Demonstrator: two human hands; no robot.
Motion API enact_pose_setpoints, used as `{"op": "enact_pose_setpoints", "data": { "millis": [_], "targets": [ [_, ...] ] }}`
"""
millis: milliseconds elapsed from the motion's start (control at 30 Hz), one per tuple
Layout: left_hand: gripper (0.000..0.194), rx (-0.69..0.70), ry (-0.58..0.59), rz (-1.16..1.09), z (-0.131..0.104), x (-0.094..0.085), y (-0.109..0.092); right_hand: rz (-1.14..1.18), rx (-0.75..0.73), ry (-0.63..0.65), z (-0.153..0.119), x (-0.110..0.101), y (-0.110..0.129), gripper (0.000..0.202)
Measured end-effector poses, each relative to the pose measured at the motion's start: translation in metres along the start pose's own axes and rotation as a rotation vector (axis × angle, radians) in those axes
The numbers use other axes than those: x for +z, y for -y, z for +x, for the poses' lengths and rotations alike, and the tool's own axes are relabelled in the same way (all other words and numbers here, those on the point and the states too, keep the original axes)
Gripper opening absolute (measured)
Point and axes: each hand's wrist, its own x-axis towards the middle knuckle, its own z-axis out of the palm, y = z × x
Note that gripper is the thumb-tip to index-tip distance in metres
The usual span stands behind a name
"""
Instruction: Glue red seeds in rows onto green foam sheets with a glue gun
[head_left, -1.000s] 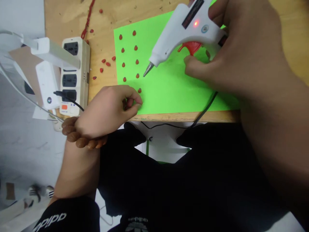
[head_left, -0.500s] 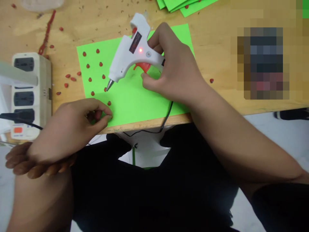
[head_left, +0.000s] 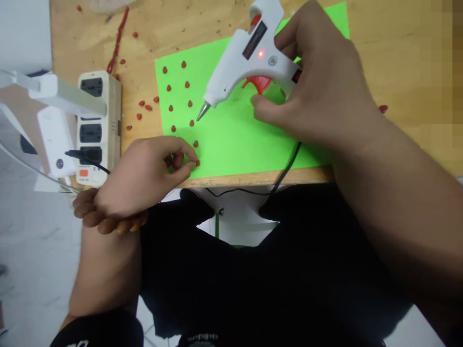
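A green sheet (head_left: pixel 231 140) lies at the table's front edge, with two columns of small red pieces on its left part. My left hand (head_left: pixel 159 161) is at the sheet's lower left, thumb and forefinger closed on a red piece (head_left: pixel 197 163) at the bottom of the second column. In my right hand (head_left: pixel 318 91) is a white glue gun (head_left: pixel 235 65) with a lit red light and a red trigger. Its metal nozzle points down and left, close to a red piece (head_left: pixel 191 123) in that column. The hand hides part of the gun's handle.
Left of the sheet stands a white power strip (head_left: pixel 115 130) with plugs and cables. Loose red pieces (head_left: pixel 148 107) and a dark red strand (head_left: pixel 117 43) lie on the wooden table (head_left: pixel 144 24). A black cord (head_left: pixel 287 168) hangs over the front edge.
The whole view has shifted, so the table things appear farther right. The red piece at my left fingertips now shows more clearly. My right hand still holds the glue gun.
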Motion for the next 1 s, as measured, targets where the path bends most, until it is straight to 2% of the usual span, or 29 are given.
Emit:
{"op": "enact_pose_setpoints", "data": {
  "millis": [600, 1000],
  "targets": [
    [0.017, 0.050, 0.012, -0.005, 0.0005, 0.0032, -0.0026, 0.012, 0.042, 0.001, 0.0002, -0.0003, 0.0005, 0.055],
    [0.017, -0.016, 0.018, 0.023, -0.0004, 0.0023, -0.0086, -0.015, 0.057, -0.007, 0.0016, 0.0008, 0.0018, 0.058]
  ]
}}
